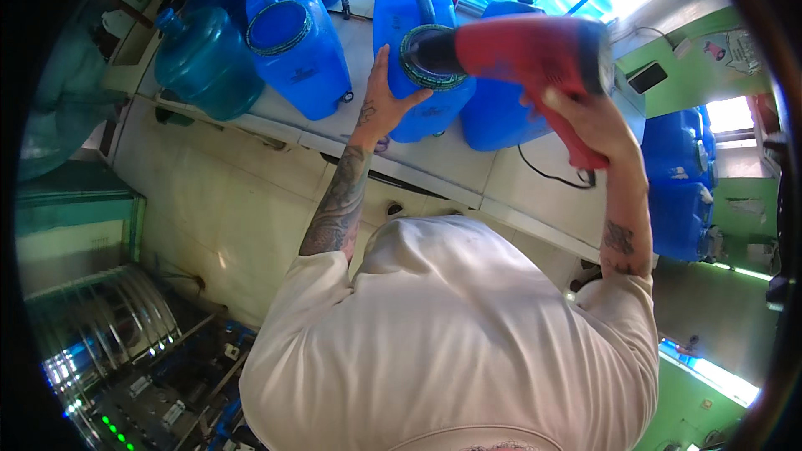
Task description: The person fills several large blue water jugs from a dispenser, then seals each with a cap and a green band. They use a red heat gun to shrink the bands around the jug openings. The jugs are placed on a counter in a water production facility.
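My right hand [586,122] grips the handle of a red heat gun [520,50]. Its dark nozzle points left, over the round cap of a blue plastic water container [426,119]. A patterned band [442,81] rings that cap. Fingers spread, my left hand [387,97] rests against the left side of the same container, near the cap. Just right of it, a second blue container [495,113] is partly hidden behind the heat gun. To the left stands another blue container [301,78] with a banded round cap and a small spigot at its lower corner.
A teal round water bottle [210,69] stands at the left end of the white tiled counter [532,181]. The black power cord [545,178] hangs onto the counter. A phone [648,77] lies at the right. More blue containers [680,156] are stacked beyond the counter's right end.
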A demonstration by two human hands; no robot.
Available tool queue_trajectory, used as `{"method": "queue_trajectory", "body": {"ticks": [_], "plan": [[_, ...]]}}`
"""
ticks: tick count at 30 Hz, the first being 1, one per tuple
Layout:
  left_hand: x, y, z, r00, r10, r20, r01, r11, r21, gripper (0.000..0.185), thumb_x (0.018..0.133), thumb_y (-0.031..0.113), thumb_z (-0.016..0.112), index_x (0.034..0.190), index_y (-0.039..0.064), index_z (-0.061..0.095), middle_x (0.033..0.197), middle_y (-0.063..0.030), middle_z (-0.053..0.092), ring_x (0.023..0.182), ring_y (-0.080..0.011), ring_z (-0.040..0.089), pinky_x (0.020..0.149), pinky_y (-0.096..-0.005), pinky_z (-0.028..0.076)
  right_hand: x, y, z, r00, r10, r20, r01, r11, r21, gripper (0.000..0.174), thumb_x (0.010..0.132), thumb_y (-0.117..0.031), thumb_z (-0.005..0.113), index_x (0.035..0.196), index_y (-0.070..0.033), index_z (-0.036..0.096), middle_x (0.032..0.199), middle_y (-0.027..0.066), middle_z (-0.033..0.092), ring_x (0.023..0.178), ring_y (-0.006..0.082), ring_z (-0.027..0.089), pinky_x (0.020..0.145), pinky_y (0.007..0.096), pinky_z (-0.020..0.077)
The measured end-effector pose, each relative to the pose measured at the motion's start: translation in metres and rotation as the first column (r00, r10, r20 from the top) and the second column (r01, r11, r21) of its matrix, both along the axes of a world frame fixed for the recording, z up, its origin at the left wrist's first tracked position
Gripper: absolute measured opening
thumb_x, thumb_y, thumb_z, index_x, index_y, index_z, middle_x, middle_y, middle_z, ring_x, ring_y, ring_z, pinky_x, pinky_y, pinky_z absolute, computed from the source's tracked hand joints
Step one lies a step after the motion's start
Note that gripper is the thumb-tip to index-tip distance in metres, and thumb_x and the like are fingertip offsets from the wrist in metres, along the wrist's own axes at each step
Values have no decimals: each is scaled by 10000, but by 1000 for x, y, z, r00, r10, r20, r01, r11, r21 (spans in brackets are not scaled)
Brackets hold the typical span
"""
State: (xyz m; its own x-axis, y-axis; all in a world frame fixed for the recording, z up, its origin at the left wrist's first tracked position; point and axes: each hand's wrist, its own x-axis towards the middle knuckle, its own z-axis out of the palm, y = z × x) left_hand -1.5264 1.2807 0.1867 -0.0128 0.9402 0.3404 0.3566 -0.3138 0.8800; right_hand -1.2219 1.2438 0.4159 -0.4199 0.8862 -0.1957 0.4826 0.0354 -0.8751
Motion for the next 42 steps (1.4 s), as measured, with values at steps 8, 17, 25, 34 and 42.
{"method": "queue_trajectory", "body": {"ticks": [8, 17, 25, 34, 42], "plan": [[-40, 36, 30, 921, -234, 312, 241, 970, 17, 799, 1027, 492, 607, 1572, -25, 337, 1604, -227, 382, 1511, -317, 347, 1228, -403, 308, 70, -111, -28, 902, -263, -343, 282, 959, 4, 721, 920, -528, 736, 1359, 15, 560, 1097, 157, 704, 895, 226, 703, 754, 342, 568], [52, 3, 73, 952, 101, 288, -123, 991, 59, 645, 1095, 494, 461, 1478, -25, 471, 1481, -236, 513, 1351, -287, 525, 1146, -367, 385, 86, -177, -124, 694, -601, -397, 633, 772, -62, 846, 892, -646, 706, 1389, 17, 532, 1100, 165, 709, 881, 235, 714, 721, 324, 553], [-20, 47, 67, 949, -30, 313, -8, 993, 120, 490, 1077, 392, 562, 1371, 2, 604, 1051, -121, 676, 1074, -198, 645, 971, -348, 491, 95, -157, -125, 704, -535, -467, 550, 827, -118, 914, 858, -734, 679, 1343, 32, 561, 1088, 160, 708, 876, 224, 714, 731, 330, 554], [-36, 51, 84, 989, 139, 56, -145, 981, 132, 478, 1082, 395, 549, 1356, 12, 635, 1155, -130, 699, 1067, -193, 645, 945, -342, 491, 103, -143, -133, 695, -448, -563, 459, 878, -131, 914, 876, -713, 673, 1375, 40, 537, 1086, 173, 709, 857, 225, 715, 716, 320, 556], [37, 30, 93, 978, 210, 11, -207, 952, 225, 634, 1031, 443, 631, 1448, -15, 498, 1575, -221, 417, 1468, -318, 391, 1205, -431, 317, 170, -153, -130, 747, -367, -554, 503, 857, 111, 883, 876, -676, 700, 1351, 53, 552, 1105, 181, 704, 896, 234, 706, 768, 341, 550]]}}
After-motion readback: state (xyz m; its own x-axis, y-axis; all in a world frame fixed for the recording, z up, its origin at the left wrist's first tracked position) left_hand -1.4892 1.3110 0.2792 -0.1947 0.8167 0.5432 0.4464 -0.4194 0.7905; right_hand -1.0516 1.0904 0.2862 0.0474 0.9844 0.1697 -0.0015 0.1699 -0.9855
